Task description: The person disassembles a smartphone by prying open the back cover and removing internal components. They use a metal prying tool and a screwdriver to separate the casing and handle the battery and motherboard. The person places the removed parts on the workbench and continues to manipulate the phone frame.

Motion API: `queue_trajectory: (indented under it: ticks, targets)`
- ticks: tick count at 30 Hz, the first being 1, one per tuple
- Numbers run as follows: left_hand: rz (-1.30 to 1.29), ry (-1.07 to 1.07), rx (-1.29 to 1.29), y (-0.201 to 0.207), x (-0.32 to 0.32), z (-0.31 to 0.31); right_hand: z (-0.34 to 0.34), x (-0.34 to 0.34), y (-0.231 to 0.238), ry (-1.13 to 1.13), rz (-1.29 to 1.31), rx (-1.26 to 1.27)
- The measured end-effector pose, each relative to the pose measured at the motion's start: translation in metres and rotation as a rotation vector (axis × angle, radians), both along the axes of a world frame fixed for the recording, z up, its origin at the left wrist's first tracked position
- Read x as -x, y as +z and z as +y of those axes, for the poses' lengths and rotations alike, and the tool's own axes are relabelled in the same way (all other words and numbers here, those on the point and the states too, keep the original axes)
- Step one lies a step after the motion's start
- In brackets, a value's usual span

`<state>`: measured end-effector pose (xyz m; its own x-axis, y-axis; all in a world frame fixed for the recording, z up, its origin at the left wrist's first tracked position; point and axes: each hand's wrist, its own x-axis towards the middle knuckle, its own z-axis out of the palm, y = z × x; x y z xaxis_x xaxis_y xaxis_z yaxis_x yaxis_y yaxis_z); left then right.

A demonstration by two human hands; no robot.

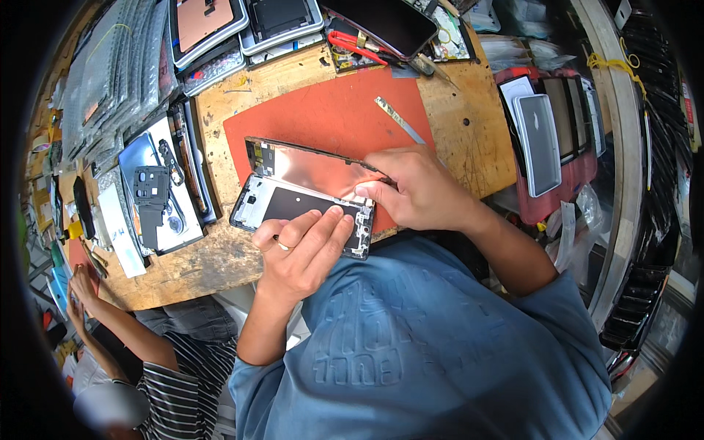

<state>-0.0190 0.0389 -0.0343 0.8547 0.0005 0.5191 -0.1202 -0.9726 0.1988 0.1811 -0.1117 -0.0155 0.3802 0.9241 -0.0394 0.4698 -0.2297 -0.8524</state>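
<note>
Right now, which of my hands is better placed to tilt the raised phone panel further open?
Probably your right hand: it holds the raised phone panel at its right end. Your left hand rests on the phone body, so seems better suited to steadying.

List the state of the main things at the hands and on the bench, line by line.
Phone body: opened, insides exposed
Panel: raised, tilted over phone body
Left hand: resting on phone body
Right hand: gripping panel
Orange mat: partly covered
Metal strip: lying loose
Dark phone: screen unlit
</note>
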Motion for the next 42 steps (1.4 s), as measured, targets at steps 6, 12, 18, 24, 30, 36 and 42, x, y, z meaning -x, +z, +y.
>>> queue_trajectory:
  ticks: [6, 12, 18, 24, 30, 36, 42]
  targets:
    - [-0.006, -0.016, 0.008, -0.001, 0.001, 0.001, 0.000, 0.002, -0.005, -0.033, 0.033, 0.031]
    - [-0.044, -0.008, 0.036, -0.005, 0.001, 0.000, 0.000, 0.002, 0.001, -0.034, 0.049, 0.152]
    - [-0.049, -0.015, 0.019, -0.008, 0.002, 0.003, 0.000, 0.003, 0.004, -0.033, -0.015, 0.186]
    - [-0.028, -0.037, 0.031, -0.007, 0.003, 0.006, 0.002, 0.005, 0.000, -0.063, -0.005, 0.156]
    - [-0.014, -0.060, 0.029, -0.007, 0.004, 0.009, 0.006, 0.009, -0.001, -0.139, -0.014, 0.098]
    - [-0.008, -0.068, 0.031, -0.008, 0.005, 0.009, 0.006, 0.009, 0.006, -0.110, -0.050, 0.243]
    - [-0.016, -0.085, 0.032, -0.007, 0.006, 0.012, 0.011, 0.013, 0.006, -0.167, -0.016, 0.180]
